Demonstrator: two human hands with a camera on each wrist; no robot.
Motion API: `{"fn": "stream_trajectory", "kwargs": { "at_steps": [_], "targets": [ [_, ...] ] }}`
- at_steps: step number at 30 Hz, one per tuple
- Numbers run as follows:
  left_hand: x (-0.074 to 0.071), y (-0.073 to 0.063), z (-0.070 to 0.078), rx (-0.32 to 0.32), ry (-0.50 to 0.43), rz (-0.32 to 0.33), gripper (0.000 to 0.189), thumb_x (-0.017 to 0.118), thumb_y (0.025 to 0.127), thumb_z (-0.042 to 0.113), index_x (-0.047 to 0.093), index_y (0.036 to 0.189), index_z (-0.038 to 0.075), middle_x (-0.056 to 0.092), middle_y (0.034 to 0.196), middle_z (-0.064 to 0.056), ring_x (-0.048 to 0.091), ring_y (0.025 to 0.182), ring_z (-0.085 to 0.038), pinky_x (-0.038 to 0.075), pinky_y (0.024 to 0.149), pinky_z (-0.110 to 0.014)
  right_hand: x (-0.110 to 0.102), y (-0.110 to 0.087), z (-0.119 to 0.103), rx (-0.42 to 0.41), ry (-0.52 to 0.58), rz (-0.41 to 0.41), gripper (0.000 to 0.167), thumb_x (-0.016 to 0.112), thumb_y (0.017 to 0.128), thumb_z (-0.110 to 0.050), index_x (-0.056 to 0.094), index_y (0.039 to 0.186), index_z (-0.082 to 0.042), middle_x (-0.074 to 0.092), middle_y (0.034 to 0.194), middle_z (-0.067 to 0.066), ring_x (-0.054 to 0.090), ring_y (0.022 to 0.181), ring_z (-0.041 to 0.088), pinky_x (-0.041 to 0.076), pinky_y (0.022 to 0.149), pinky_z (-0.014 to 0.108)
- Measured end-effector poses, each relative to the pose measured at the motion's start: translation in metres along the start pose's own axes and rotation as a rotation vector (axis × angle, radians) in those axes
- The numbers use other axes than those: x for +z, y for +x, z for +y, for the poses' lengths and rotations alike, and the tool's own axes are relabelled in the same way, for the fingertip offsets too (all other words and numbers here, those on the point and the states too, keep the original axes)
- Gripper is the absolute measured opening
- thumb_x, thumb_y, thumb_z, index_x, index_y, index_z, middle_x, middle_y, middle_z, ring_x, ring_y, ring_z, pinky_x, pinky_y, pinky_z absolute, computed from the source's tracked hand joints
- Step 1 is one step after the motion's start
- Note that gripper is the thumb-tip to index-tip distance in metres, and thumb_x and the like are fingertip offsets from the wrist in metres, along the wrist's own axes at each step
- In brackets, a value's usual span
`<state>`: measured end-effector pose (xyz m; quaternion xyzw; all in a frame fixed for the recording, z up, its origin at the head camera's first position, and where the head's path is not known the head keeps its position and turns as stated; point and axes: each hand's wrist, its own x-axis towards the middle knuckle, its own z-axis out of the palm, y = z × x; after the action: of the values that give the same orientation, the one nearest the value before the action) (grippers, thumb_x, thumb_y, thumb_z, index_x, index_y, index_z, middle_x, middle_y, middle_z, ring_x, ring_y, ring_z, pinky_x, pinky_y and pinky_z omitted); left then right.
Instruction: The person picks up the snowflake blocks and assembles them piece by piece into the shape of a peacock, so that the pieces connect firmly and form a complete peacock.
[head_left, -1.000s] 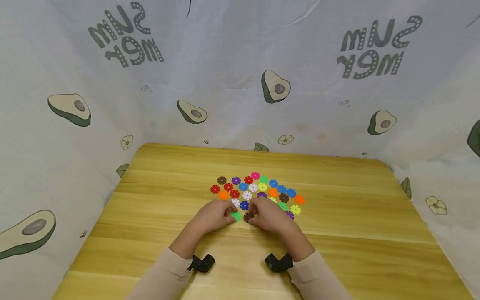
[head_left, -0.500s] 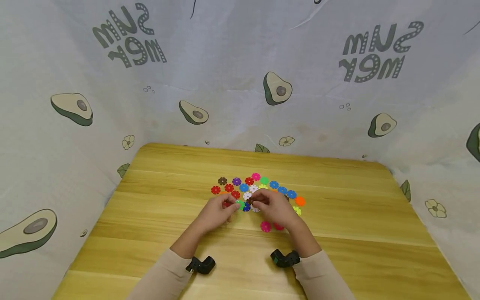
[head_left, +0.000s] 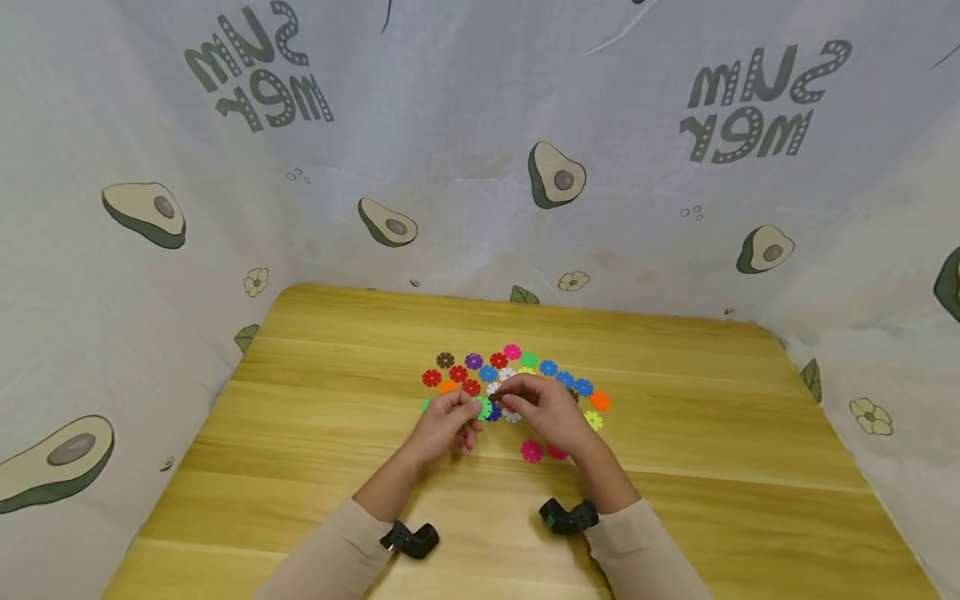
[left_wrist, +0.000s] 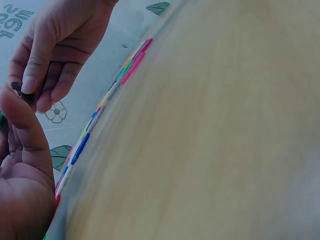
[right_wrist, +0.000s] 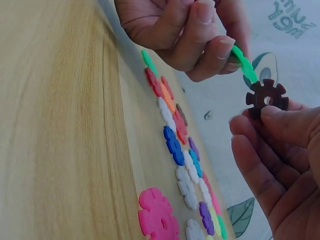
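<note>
My left hand (head_left: 447, 422) pinches a green notched disc (right_wrist: 245, 64) between thumb and fingers, above the table. Facing it, my right hand (head_left: 546, 410) pinches a brown notched disc (right_wrist: 267, 98) with a small round hole in its middle. In the right wrist view the green disc's lower edge meets the brown disc's rim, the two standing at an angle to each other. Whether their slots are engaged, I cannot tell. The left wrist view shows the brown disc (left_wrist: 22, 93) at the right fingertips, with the green one mostly hidden.
Several loose notched discs in many colours lie flat beneath and beyond the hands, among them a blue disc (right_wrist: 173, 145) and a pink disc (head_left: 532, 451) nearer the person. The wooden table (head_left: 315, 400) ends at a printed cloth (head_left: 465, 233) at the back and sides.
Both hands have risen from the table with the green and brown discs and brought them together. In the last half second the brown disc has turned nearly edge-on in the head view.
</note>
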<state>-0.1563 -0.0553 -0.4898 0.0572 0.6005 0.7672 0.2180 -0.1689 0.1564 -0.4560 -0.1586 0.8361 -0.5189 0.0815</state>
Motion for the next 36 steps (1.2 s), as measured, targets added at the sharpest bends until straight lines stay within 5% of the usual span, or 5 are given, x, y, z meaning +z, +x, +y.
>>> {"fn": "stream_trajectory", "kwargs": {
  "at_steps": [6, 18, 36],
  "targets": [
    [0.001, -0.0008, -0.0044, 0.015, -0.09, -0.003, 0.02, 0.051, 0.107, 0.021, 0.051, 0.088, 0.016, 0.062, 0.072, 0.007, 0.055, 0.053, -0.005, 0.048, 0.049, -0.018, 0.0011, 0.0009, -0.001, 0.019, 0.008, -0.009, 0.014, 0.063, 0.101, -0.009, 0.073, 0.11, -0.01, 0.076, 0.106, 0.01, 0.073, 0.097, 0.028, 0.063, 0.084, 0.04],
    [-0.0023, 0.0, -0.0089, 0.016, -0.125, -0.05, 0.022, 0.047, 0.107, 0.02, 0.05, 0.086, 0.017, 0.061, 0.069, 0.008, 0.056, 0.053, -0.006, 0.049, 0.049, -0.018, 0.005, 0.0017, -0.0025, 0.016, 0.088, -0.017, 0.013, 0.062, 0.101, -0.005, 0.07, 0.111, -0.005, 0.074, 0.108, 0.015, 0.075, 0.097, 0.027, 0.063, 0.087, 0.039],
    [-0.0032, -0.0005, -0.0078, 0.013, -0.179, -0.079, 0.021, 0.045, 0.106, 0.018, 0.051, 0.087, 0.018, 0.061, 0.067, 0.009, 0.055, 0.053, -0.005, 0.048, 0.048, -0.018, 0.0071, 0.0015, -0.0028, 0.021, 0.028, -0.014, 0.012, 0.064, 0.1, -0.008, 0.071, 0.109, -0.008, 0.075, 0.105, 0.01, 0.073, 0.093, 0.022, 0.063, 0.084, 0.035]
  ]
}}
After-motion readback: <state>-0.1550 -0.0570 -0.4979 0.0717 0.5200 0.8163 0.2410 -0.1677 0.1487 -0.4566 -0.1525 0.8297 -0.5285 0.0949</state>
